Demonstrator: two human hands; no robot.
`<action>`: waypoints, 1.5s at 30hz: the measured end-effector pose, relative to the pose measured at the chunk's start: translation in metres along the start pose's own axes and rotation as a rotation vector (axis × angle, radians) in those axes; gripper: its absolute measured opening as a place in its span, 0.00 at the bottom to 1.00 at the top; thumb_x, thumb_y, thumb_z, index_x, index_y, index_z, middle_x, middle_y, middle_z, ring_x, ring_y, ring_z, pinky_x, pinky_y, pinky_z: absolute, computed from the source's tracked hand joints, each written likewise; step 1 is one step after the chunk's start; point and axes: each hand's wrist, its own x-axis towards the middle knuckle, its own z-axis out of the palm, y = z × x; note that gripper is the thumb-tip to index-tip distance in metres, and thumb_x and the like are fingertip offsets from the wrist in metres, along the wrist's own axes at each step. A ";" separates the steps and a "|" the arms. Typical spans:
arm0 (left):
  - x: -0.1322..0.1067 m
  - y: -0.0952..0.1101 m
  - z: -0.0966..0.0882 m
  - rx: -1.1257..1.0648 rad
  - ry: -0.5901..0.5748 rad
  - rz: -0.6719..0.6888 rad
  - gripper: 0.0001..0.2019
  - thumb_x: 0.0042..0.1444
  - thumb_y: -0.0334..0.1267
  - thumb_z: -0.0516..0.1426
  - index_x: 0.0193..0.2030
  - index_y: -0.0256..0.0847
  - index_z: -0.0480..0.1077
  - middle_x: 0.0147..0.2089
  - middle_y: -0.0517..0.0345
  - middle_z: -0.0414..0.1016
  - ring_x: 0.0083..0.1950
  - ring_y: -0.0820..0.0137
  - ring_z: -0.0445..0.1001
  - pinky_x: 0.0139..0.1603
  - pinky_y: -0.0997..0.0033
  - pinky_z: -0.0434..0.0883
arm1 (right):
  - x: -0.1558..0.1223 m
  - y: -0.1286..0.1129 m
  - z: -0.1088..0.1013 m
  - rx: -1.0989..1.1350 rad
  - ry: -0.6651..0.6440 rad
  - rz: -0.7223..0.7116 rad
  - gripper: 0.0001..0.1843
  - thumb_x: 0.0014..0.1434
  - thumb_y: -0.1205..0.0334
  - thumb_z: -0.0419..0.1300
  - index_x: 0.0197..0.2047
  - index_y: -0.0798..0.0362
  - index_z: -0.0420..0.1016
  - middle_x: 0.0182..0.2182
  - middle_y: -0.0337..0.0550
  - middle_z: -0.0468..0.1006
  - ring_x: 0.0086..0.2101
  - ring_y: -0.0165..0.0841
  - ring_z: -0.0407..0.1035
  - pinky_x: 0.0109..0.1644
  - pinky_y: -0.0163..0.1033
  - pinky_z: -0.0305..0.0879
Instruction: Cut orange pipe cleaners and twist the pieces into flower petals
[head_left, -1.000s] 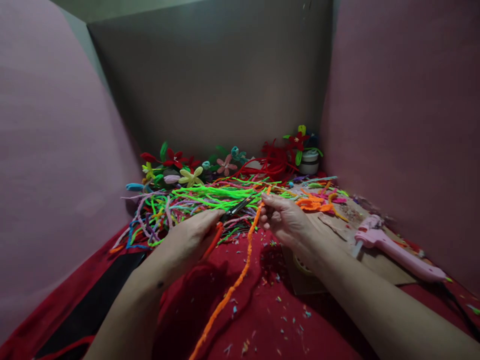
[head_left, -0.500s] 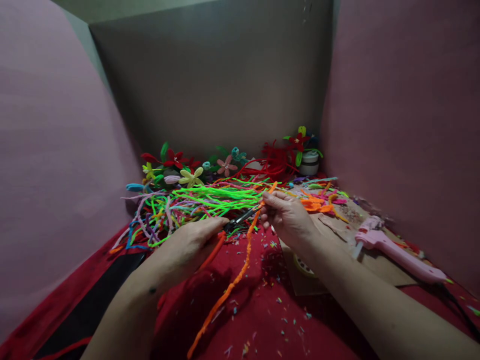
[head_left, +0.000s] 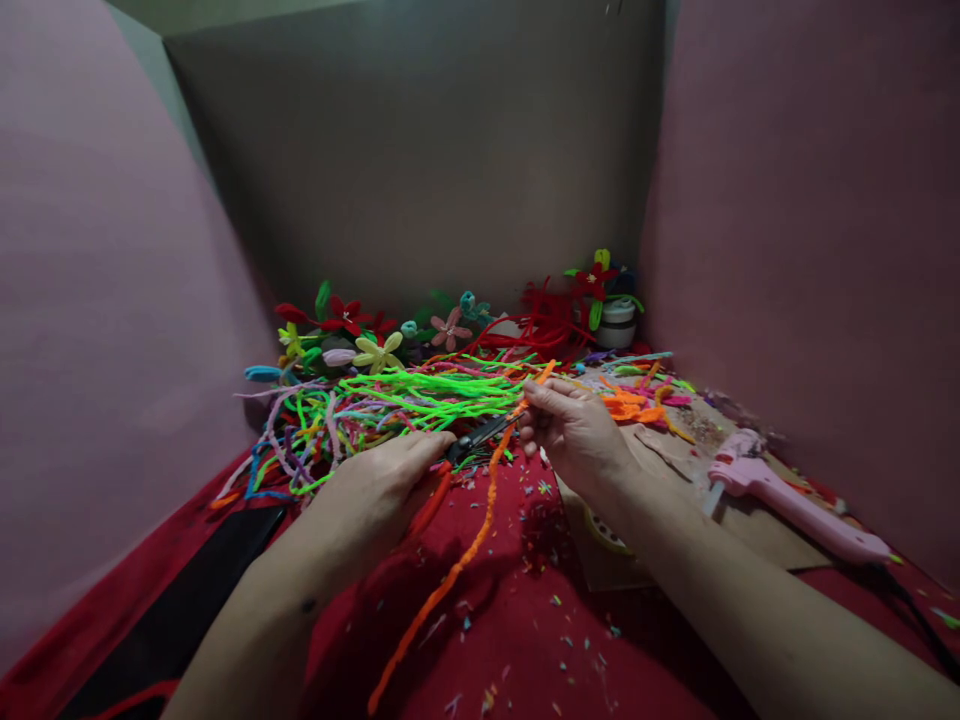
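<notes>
My left hand (head_left: 382, 480) is closed round red-handled scissors (head_left: 474, 438), whose dark blades point right toward an orange pipe cleaner (head_left: 457, 570). My right hand (head_left: 574, 430) pinches the upper end of that pipe cleaner just beyond the blade tips. The rest of the orange strand hangs down across the red cloth (head_left: 525, 640) toward me. Behind both hands lies a tangle of neon green and mixed-colour pipe cleaners (head_left: 405, 395).
Finished pipe-cleaner flowers (head_left: 360, 335) line the back wall, with a small white pot of flowers (head_left: 616, 320) at the back right. A pink glue gun (head_left: 787, 505) rests on a cardboard sheet (head_left: 750, 520) at right. Cut orange pieces (head_left: 634, 405) and coloured scraps litter the cloth.
The scissor blades have swung down and right, closer to the orange pipe cleaner near my right fingers. The hanging tail has shifted slightly left.
</notes>
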 end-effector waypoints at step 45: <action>-0.005 0.008 -0.001 0.170 -0.008 -0.019 0.18 0.55 0.30 0.46 0.53 0.42 0.61 0.46 0.52 0.74 0.41 0.69 0.74 0.36 0.74 0.70 | -0.002 0.000 0.002 -0.029 0.059 0.026 0.09 0.46 0.65 0.61 0.20 0.56 0.65 0.14 0.38 0.70 0.15 0.28 0.65 0.15 0.32 0.64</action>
